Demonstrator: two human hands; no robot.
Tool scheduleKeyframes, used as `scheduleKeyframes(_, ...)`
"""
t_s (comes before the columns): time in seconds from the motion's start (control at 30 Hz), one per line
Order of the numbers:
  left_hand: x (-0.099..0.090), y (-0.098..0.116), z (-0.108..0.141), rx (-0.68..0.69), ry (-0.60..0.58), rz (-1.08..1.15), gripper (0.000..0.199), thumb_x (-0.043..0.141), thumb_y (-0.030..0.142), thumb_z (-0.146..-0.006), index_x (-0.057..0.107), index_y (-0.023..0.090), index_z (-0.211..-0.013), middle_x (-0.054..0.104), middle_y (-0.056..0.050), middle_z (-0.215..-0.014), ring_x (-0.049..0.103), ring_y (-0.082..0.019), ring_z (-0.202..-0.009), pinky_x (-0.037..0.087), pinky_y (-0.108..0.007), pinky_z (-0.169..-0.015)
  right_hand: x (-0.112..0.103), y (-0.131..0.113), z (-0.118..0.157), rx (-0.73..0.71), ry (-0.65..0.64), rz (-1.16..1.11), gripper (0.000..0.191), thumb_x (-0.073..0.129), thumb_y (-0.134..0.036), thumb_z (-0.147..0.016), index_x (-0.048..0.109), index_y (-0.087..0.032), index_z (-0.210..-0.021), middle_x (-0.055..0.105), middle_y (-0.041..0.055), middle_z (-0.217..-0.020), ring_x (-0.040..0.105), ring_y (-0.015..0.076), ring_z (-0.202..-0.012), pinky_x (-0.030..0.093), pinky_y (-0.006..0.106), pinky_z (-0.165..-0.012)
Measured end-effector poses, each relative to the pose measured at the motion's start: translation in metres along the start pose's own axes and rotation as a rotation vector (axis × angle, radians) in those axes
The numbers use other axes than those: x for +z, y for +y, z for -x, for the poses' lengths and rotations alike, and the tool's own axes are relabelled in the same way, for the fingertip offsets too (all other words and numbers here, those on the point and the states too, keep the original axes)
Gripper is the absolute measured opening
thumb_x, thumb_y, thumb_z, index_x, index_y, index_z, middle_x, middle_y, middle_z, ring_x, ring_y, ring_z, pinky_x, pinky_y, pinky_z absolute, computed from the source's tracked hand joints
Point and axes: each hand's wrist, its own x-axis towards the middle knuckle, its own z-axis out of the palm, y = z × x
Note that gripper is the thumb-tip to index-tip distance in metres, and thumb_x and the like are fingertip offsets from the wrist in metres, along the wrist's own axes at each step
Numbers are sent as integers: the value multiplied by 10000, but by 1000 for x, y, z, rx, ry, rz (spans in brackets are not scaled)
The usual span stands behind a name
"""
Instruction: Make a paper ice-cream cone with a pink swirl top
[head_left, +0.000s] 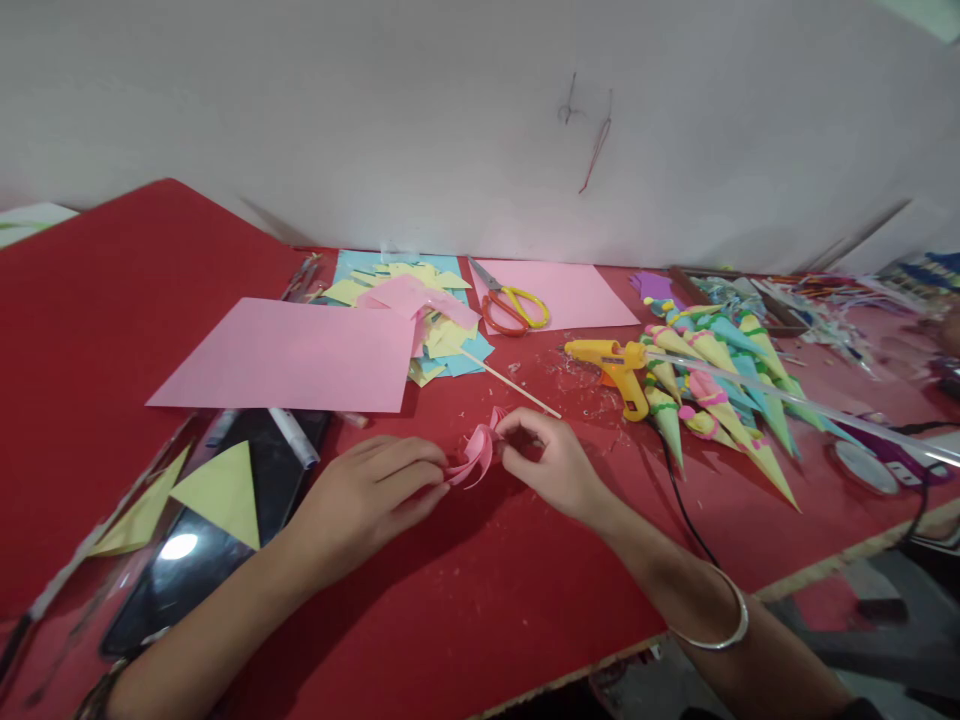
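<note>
Fingers of the left hand [371, 495] pinch the curled pink paper [478, 455], bare surface [457, 600] running to the front edge [570, 677]. The right hand [559, 465] pinches what looks like the paper's other end, left of the glue gun [622, 372].

left hand [379, 490]: bare; dark band [100, 692] on forearm | right hand [559, 465]: bare; round silvery bangle [744, 614]; dark sleeve [862, 709]

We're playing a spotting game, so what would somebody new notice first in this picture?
Probably the bright yellow glue gun, lying on the red table beyond the right hand. Next might come the pile of yellow and blue cones to its right, trimmed in pink and green. In the middle, the left hand and right hand hold a curled pink strip.
</note>
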Motion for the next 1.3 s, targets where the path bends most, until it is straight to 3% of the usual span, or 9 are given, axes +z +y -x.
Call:
scheduleKeyframes(0.4, 1, 0, 1, 34, 0, 20, 113, 494, 232, -826, 563, 215, -739, 656, 32, -752, 578, -99, -648, 428, -236, -650, 2, -2, 2, 4, -9, 26, 43, 500, -139, -684, 493, -181, -675, 534, -24, -637, 494, 98, -583, 407, 222, -567)
scheduleKeyframes(0.57, 3, 2, -2, -21, -23, -27, 189, 445, 245, -839, 504, 195, -666, 638, 23, -662, 568, -104, -590, 424, -232, -602, 4, -6, 3, -2, -58, 35, 66, 516, -153, -694, 480, -181, -645, 508, -31, -604, 463, 87, -543, 387, 206, -517)
scheduleKeyframes(0.77, 6, 7, -1, -87, -37, -51, 202, 478, 374, -804, 531, 200, -716, 630, 25, -610, 561, -114, -543, 414, -231, -552, 6, -6, 4, -41, -24, 133, 82, 499, -140, -672, 454, -188, -623, 505, -31, -604, 467, 97, -567, 396, 220, -546)
scheduleKeyframes(0.97, 10, 3, 0, -27, -85, -53, 231, 372, 230, -866, 547, 200, -719, 642, 28, -652, 575, -104, -579, 412, -229, -583, 8, -7, 5, -72, -74, 119, 83, 505, -158, -695, 453, -190, -638, 495, -33, -610, 462, 93, -557, 392, 218, -542)
scheduleKeyframes(1.17, 8, 1, -1, -4, -80, -53, 271, 326, 229, -896, 553, 185, -754, 640, 5, -689, 577, -113, -595, 418, -226, -557, 6, -8, 6, -67, -80, 49, 92, 525, -198, -723, 486, -190, -806, 514, -19, -697, 465, 93, -583, 403, 212, -545)
scheduleKeyframes(1.3, 6, 1, 0, 14, -83, -35, 288, 321, 223, -901, 560, 183, -747, 629, -2, -696, 574, -111, -591, 419, -216, -539, 4, -9, 5, -87, -99, 26, 118, 542, -193, -717, 492, -185, -824, 525, -7, -745, 479, 96, -620, 415, 213, -571)
